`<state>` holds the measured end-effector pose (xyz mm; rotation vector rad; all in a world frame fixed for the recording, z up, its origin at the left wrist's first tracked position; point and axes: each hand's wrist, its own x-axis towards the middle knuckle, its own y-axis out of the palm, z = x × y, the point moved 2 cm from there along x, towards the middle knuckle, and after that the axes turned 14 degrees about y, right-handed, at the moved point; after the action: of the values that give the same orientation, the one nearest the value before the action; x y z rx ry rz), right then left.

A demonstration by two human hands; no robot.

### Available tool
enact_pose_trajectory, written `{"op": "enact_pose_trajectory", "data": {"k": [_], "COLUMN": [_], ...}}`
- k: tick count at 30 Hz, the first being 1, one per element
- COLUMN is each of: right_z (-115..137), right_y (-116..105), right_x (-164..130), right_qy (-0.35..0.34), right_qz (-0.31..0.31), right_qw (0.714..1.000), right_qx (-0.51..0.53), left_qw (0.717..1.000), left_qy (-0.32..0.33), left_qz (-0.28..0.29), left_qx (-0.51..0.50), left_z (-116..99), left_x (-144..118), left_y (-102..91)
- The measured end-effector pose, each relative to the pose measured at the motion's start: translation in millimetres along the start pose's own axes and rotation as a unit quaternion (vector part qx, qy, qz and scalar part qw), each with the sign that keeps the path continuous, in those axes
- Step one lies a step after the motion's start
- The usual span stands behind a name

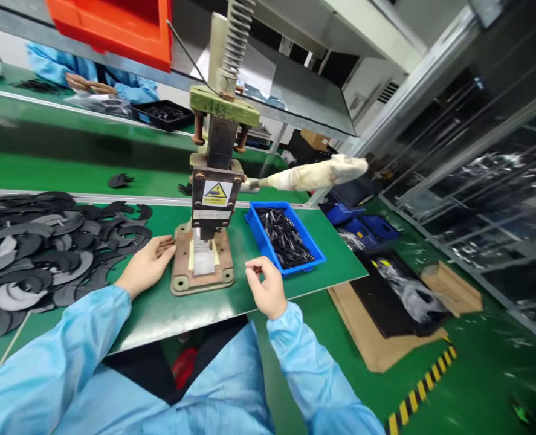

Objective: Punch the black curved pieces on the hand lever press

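A hand press (213, 199) with a yellow warning label stands on the green bench, its brown base plate (203, 266) bolted down in front of me. My left hand (146, 266) rests flat against the left edge of that base, fingers together, nothing visibly held. My right hand (266, 285) hovers just right of the base with thumb and fingers pinched; whether a small part sits between them I cannot tell. The press lever (315, 174), wrapped in pale cloth, sticks out to the right.
A pile of black curved flat pieces (41, 248) covers the bench at left. A blue bin (286, 237) of small black parts sits right of the press. An orange bin (113, 27) is on the shelf above. Another person's hands (89, 84) work across the conveyor. Cardboard and black trays (399, 290) lie on the floor.
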<state>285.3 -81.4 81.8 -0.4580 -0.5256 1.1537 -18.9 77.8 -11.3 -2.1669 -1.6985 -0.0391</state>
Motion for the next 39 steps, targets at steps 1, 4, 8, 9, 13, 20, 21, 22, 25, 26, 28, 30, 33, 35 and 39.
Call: {"op": "enact_pose_trajectory", "data": {"k": [1, 4, 8, 9, 13, 20, 21, 22, 25, 26, 28, 30, 33, 35, 39], "right_z": [0.4, -8.3, -34.0, -40.1, -55.2, -50.1, -46.9, -42.8, -22.0, -11.9, 7.3, 19.3, 18.9, 14.1, 8.8], "right_y": [-13.4, -56.3, -98.6, -103.9, -105.4, -90.9, -89.3, -87.4, -77.2, -71.5, -52.7, -21.1, 33.3, 59.6, 80.1], "right_x": [6.2, 38.3, 86.9, 95.1, 109.7, 113.0, 110.5, 105.6, 70.9, 51.6, 4.6, -46.4, -113.6, -144.0, -174.6], "right_qy": [0.009, 0.044, 0.117, 0.135, 0.178, 0.162, 0.151, 0.139, 0.063, 0.011, -0.083, -0.114, -0.032, -0.006, 0.013], "right_qz": [-0.003, -0.001, 0.016, 0.024, 0.069, 0.049, 0.029, 0.006, -0.058, -0.071, -0.016, 0.169, 0.447, 0.524, 0.586], "right_qw": [1.0, 0.996, 0.971, 0.961, 0.926, 0.912, 0.916, 0.92, 0.947, 0.965, 0.988, 0.977, 0.894, 0.851, 0.81], "right_qx": [-0.016, -0.081, -0.207, -0.238, -0.327, -0.372, -0.37, -0.366, -0.308, -0.252, -0.132, -0.058, -0.029, -0.028, -0.025], "left_qw": [1.0, 0.999, 0.999, 0.999, 0.998, 0.998, 0.996, 0.991, 0.982, 0.983, 0.972, 0.943, 0.897, 0.876, 0.875], "left_qy": [0.013, 0.026, 0.027, 0.027, 0.031, 0.049, 0.063, 0.084, 0.151, 0.167, 0.156, 0.112, 0.043, 0.013, -0.007], "left_qz": [0.009, 0.016, 0.007, 0.008, 0.011, -0.033, -0.06, -0.091, -0.061, -0.001, 0.172, 0.312, 0.434, 0.475, 0.478], "left_qx": [0.008, 0.029, 0.041, 0.04, 0.046, 0.029, 0.035, 0.054, 0.096, 0.083, 0.025, -0.028, -0.079, -0.083, -0.08], "left_z": [-1.4, -9.9, -14.7, -14.0, -11.8, -35.7, -41.8, -48.9, -76.1, -85.5, -100.4, -109.0, -119.6, -131.4, -160.8], "left_x": [-10.7, -32.4, -39.3, -39.3, -38.9, -37.2, -42.8, -52.1, -101.0, -122.7, -169.2, -211.4, -252.6, -266.9, -281.9], "left_y": [0.4, 1.5, 0.9, 0.7, -0.6, -4.9, -6.9, -9.2, -11.4, -10.2, -6.6, -6.5, -14.9, -24.1, -41.3]}}
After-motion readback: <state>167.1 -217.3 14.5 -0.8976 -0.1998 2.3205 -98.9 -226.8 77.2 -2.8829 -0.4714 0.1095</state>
